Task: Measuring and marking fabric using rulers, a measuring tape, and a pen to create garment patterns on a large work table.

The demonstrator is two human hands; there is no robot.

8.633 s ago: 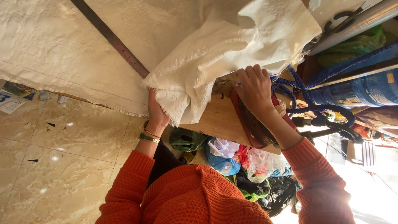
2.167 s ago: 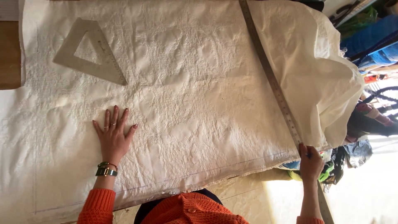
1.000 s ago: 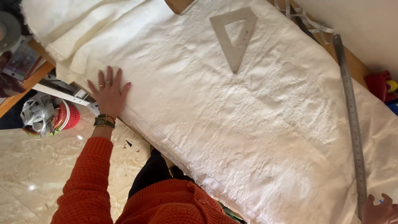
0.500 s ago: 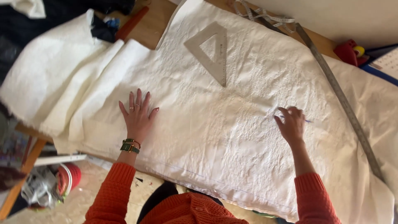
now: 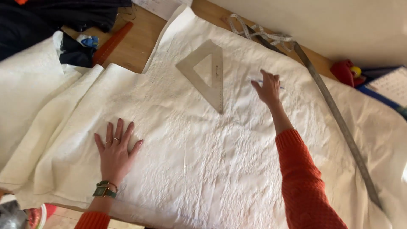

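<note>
A wooden desk (image 5: pixel 140 38) carries a big sheet of white cloth (image 5: pixel 203 161) that covers most of it, with folds bunched at the left. A long metal ruler (image 5: pixel 339 123) lies slantwise across the cloth's right side. A clear set square (image 5: pixel 207 76) rests on the cloth near the middle. The left hand (image 5: pixel 115 152) lies flat on the cloth, fingers spread wide. The right hand (image 5: pixel 268 88) reaches just right of the set square, fingers loosely curled over a thin pen (image 5: pixel 256 80) lying on the cloth.
</note>
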